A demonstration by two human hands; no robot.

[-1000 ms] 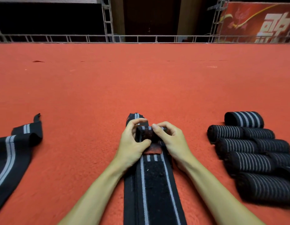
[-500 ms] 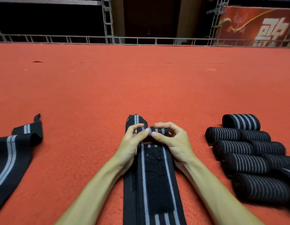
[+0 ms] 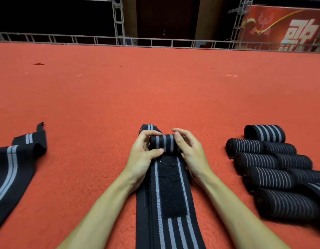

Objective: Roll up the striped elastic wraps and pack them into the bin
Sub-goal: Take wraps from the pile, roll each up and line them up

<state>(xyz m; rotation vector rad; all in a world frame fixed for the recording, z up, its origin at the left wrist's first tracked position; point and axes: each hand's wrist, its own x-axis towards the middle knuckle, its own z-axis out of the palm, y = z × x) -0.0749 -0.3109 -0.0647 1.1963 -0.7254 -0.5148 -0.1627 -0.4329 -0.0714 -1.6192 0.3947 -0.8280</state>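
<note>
Progress: roll (image 3: 164, 143) thicker than half a second ago, stripes now outward. Both left hand (image 3: 140, 159) and right hand (image 3: 191, 155) pinch its ends. Unrolled wrap (image 3: 166, 212) trails nearward from roll; finished rolls (image 3: 270, 169) to its right; bin unseen. Much rolling remains.

An elastic wrap (image 3: 170, 194) is lying on the carpet (image 3: 155, 90), its rolled far end sitting between the left hand (image 3: 143, 155) and right hand (image 3: 191, 155), with loose wraps (image 3: 12, 168) lying well to the left, rolled wraps (image 3: 274, 169) lining the right and a truss railing (image 3: 155, 42) running behind.
</note>
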